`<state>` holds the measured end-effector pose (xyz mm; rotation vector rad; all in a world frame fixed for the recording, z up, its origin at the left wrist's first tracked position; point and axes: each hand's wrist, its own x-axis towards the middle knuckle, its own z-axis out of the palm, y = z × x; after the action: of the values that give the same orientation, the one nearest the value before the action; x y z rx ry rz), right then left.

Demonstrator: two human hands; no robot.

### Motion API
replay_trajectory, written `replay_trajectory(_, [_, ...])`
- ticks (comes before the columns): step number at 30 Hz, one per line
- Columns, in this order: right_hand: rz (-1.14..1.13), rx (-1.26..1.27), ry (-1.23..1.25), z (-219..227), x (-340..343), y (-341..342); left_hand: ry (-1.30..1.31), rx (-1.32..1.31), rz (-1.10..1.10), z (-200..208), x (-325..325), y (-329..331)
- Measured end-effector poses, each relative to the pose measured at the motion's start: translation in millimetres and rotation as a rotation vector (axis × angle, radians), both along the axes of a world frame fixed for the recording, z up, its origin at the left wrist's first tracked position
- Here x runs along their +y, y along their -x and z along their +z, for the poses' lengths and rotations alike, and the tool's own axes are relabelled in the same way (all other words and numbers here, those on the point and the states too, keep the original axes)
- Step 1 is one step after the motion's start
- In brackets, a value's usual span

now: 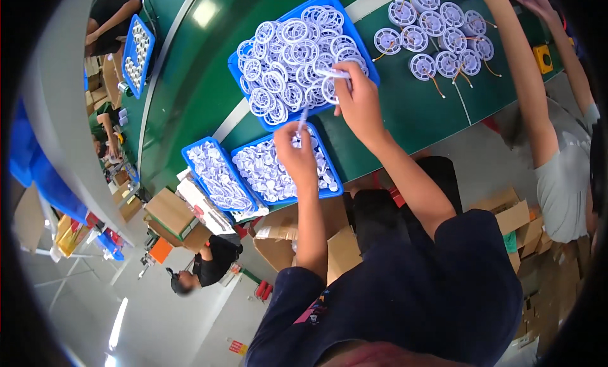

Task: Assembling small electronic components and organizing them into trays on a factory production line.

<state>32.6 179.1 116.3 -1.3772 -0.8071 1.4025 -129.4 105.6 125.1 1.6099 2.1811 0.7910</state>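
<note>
My right hand (360, 104) is closed on a white plastic ring (330, 72) at the right edge of a blue tray (370, 68). That tray is heaped with similar white spoked rings (294, 53). Over a second blue tray (335, 191) of small white plastic pieces (259, 174), my left hand (296, 153) pinches a thin white plastic piece (303, 119), its shape partly blurred. The two hands are close together but apart. A narrower blue tray (237, 208) holding more small white pieces stands to the left.
Several white round units with wires (432, 23) lie on the green table (411, 126) at the right. A co-worker's arms (529, 82) reach over the table there. Open cardboard boxes (278, 240) stand below the table edge. Another person (215, 262) is at the lower left.
</note>
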Motion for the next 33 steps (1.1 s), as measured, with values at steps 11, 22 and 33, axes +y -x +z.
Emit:
replay_trajectory(11, [0.215, -0.417, -0.379, -11.7, -3.1, 29.0, -0.027, -0.253, 0.101, 31.0, 52.7, 27.4])
replay_trajectory(22, [0.186, -0.913, -0.732, -48.7, -53.2, -10.4, 0.236, -0.935, 0.103, 27.1, -167.4, -56.1])
replay_trajectory(33, [0.325, -1.344, -0.483, -56.6, -129.1, -67.2, 0.783, -0.610, 0.073, -164.4, -397.7, -50.7])
